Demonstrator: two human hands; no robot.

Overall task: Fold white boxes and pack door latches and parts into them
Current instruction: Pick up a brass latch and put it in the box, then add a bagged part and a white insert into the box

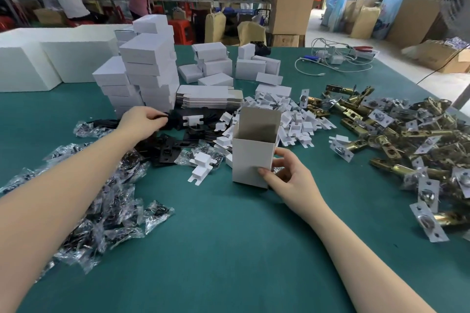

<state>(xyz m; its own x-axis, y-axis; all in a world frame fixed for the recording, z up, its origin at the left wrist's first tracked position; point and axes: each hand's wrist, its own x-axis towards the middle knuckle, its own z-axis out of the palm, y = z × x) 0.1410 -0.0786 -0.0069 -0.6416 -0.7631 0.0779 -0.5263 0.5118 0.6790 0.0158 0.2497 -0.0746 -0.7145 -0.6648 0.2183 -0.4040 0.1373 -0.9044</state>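
Note:
A folded white box [250, 157] stands upright on the green table [229, 249], its top open and its lid flap raised at the back. My right hand [287, 180] grips its lower right corner, thumb on the front face. My left hand [142, 119] reaches to the pile of black metal plates [175, 145] and pinches a black part [162, 116] at its far edge. Brass door latches [396, 140] lie heaped to the right. White card inserts [292, 122] are piled behind the box. Bagged parts [106, 201] lie under my left forearm.
Stacks of closed white boxes [147, 68] and flat unfolded blanks [208, 99] stand at the back left. Large white blocks [38, 58] sit at the far left. Cables and pliers [338, 58] lie at the back right. People work at benches beyond the table.

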